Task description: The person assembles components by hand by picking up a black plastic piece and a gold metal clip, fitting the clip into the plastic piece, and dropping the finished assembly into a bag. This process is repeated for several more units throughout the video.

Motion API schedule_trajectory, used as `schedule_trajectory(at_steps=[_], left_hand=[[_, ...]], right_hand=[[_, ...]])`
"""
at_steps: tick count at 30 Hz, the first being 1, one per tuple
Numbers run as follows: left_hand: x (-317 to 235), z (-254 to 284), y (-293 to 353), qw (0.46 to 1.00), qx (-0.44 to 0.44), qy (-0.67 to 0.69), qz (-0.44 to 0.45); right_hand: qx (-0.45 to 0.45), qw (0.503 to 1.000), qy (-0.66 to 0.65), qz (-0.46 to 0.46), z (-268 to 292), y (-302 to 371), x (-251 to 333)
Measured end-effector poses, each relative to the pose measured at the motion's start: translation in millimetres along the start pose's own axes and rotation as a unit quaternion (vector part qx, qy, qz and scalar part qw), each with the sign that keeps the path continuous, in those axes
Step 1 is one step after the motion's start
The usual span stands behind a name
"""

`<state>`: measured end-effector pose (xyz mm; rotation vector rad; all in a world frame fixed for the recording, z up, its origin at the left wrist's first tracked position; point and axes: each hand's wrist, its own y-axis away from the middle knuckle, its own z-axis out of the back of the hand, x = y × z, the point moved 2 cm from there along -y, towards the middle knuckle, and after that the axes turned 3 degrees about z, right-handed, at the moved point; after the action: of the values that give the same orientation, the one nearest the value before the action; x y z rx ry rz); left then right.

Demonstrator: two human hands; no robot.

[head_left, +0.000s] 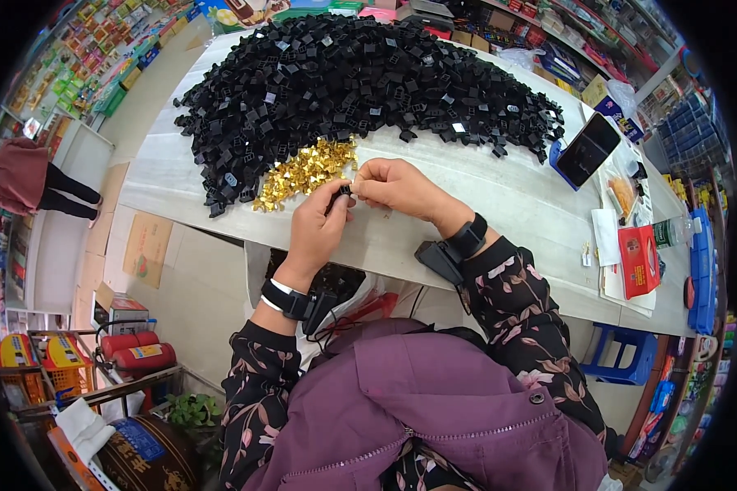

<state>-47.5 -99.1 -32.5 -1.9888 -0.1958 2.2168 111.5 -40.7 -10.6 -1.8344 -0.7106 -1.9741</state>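
Note:
Between the thumb and fingers of my left hand [317,231] is a small black plastic piece [345,191]. My right hand [403,192] meets it from the right, thumb and forefinger pinched at the piece; whatever sits in that pinch is too small to make out. Both hands are over the near edge of the pale table [499,196]. Just beyond my left hand lies a heap of small shiny gold metal pieces [307,170]. Behind it spreads a large mound of similar black plastic pieces [368,82], some showing square openings.
A phone [588,151] leans on a blue stand at the table's right. Farther right are a red box [638,262], a clear bottle [673,232] and papers. A blue stool [622,353] stands below. At left are red fire extinguishers [143,358] and another person [24,176].

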Motion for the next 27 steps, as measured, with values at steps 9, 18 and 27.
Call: schedule_trajectory(at_steps=[9, 18, 27], left_hand=[[-2, 0, 1, 0.996, 0.0, -0.062, -0.063], [-1, 17, -10, 0.962, -0.088, 0.244, 0.09], [-1, 16, -9, 0.971, -0.084, 0.194, 0.109]], right_hand=[[0.031, 0.999, -0.022, -0.006, 2, -1, -3], [-0.07, 0.978, 0.162, 0.108, 7, -6, -1], [-0.058, 0.9, 0.419, 0.108, -4, -9, 6]])
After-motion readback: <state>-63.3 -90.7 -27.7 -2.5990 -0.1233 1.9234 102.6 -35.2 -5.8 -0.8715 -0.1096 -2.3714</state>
